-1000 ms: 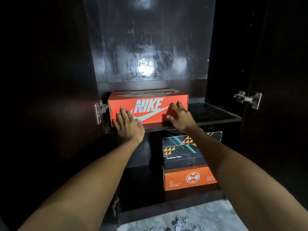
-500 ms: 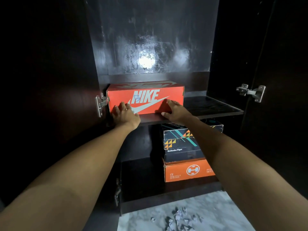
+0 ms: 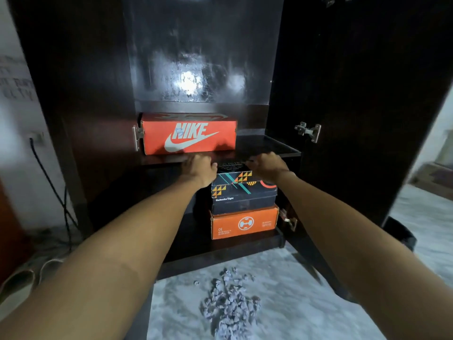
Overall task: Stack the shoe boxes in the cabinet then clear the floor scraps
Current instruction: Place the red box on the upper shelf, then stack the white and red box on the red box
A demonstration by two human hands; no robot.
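**Cabinet stock: three boxes shelved, floor scraps outstanding**

Upper shelf (image 3: 269,146): one red Nike shoe box (image 3: 188,134), long side facing out, set at the left end against the cabinet wall, flat and square to the shelf edge. Neither hand touches it.

Lower shelf (image 3: 191,241): black Onitsuka Tiger box (image 3: 242,192) stacked on an orange box (image 3: 244,223), at the right end, edges roughly aligned.

Floor (image 3: 306,303): heap of grey paper scraps (image 3: 229,305) just in front of the cabinet base, apparently untouched.

Hands: left hand (image 3: 199,165) and right hand (image 3: 268,164) both hang just below the upper shelf's front edge, above the black box, fingers loosely curled and blurred. Each grip appears to hold nothing.

Status, as judged: stacking looks complete or nearly so, since no loose box is in view. The scrap clearing is wholly left to do. The scraps lie well below and nearer than both hands, so a reach down to the floor is called for.
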